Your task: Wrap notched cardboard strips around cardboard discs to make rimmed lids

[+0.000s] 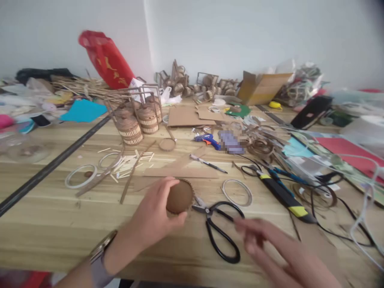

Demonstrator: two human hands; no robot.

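Observation:
My left hand [156,206] is closed around a small round brown disc [180,196], thumb and fingers gripping opposite edges. The disc has a notched, ridged rim and a flat face turned towards me. Black-handled scissors [208,212] lie just to its right, blades close to the disc. My right hand [270,248], slightly blurred, is beside the scissors' handles with its fingers apart. Its fingertips overlap one handle in the view; whether they touch it I cannot tell. A pale ring of tape [237,192] lies beyond the scissors.
Small woven baskets [129,128] with upright handles stand back left, near scattered short sticks [129,164]. A blue glue gun [208,140], a pen [210,163] and a cardboard strip [180,172] lie ahead. A black-and-yellow tool [285,196] lies right. A dark rod [60,160] crosses the left.

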